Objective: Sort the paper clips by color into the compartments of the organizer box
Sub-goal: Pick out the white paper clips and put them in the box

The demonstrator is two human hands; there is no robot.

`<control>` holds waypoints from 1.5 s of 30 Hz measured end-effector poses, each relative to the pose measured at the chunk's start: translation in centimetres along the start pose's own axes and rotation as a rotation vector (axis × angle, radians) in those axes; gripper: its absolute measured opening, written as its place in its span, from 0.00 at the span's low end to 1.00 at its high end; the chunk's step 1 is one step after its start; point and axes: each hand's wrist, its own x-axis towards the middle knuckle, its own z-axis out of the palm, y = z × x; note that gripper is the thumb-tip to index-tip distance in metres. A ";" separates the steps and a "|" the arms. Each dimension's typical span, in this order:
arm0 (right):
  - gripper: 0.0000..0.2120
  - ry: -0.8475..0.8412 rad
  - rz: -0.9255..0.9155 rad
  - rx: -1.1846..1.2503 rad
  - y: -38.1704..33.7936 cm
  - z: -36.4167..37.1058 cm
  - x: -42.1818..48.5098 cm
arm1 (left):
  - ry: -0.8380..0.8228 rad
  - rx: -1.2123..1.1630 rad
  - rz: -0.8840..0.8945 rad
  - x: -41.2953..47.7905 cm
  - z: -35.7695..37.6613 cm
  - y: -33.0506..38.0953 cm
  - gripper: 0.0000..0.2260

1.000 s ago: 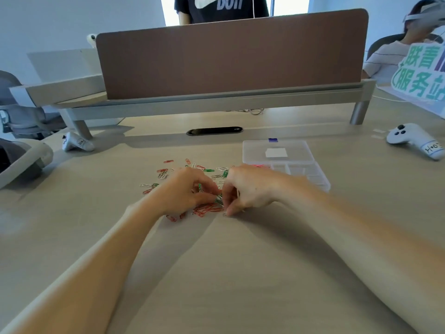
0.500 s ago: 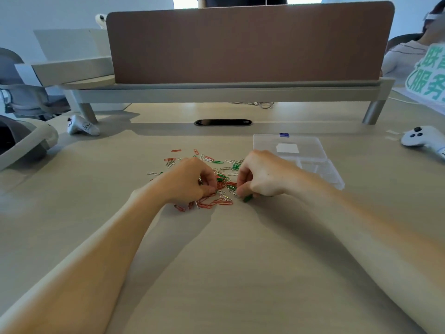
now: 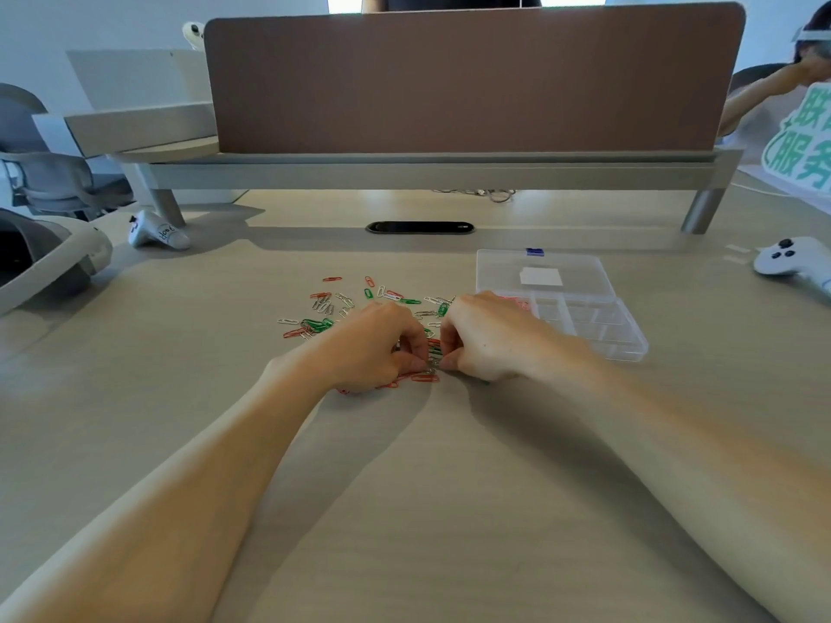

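Green characters "服务" on white sign (image 3: pixel 805 146), far right

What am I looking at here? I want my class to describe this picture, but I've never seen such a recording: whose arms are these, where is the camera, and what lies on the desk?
There is no machine: these are a person's bare arms, filmed by a camera worn on their head, looking forward and down. So the left hand and right hand reach in from the bottom. On the table lie loose paper clips in red, green and silver. To their right sits a clear organizer box, open, with small compartments. Both hands curl their fingers over the pile and pinch a few clips between them. Further off are a white controller and a brown desk screen.
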 end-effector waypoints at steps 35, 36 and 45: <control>0.04 -0.063 -0.101 0.136 0.7 -1.3 0.5 | 0.007 -0.230 -0.101 -2.4 -2.3 -3.2 0.06; 0.05 -0.067 -0.091 0.124 0.6 -1.2 0.6 | 0.004 -0.213 -0.103 -2.5 -2.3 -3.3 0.06; 0.05 -0.057 -0.087 0.037 0.3 -1.0 0.2 | -0.088 -0.200 -0.127 -2.8 -2.2 -3.0 0.05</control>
